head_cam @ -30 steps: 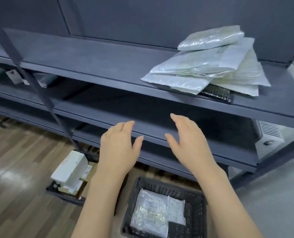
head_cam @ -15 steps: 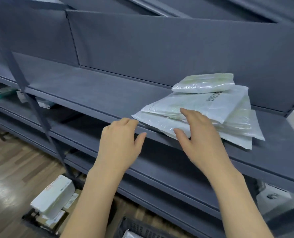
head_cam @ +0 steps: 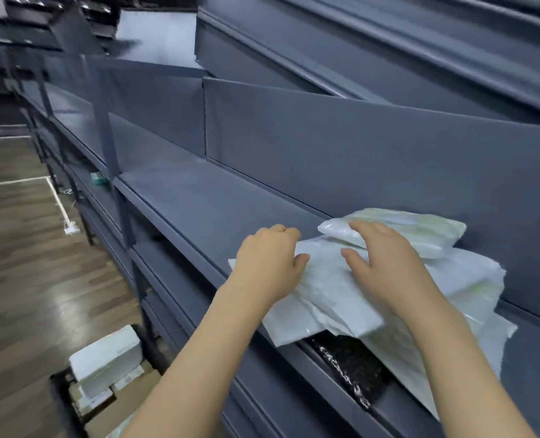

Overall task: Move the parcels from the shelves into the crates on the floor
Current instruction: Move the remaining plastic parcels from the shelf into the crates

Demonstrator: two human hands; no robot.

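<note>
Stack of white plastic mailer parcels (head_cam: pixel 335 286) on dark grey metal shelf (head_cam: pixel 205 213), overhanging front edge. Left hand (head_cam: pixel 267 263) curls over stack's left edge, gripping it. Right hand (head_cam: pixel 385 263) flat, fingers spread, pressing on top.

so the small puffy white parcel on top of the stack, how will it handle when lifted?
The top parcel looks soft and padded, so it will probably sag a little. Its glossy plastic suggests it may slide off the stack. Likely light for its size.

White plastic parcels (head_cam: pixel 335 289) lie stacked, overhanging the grey shelf's (head_cam: pixel 199 210) front edge.
</note>
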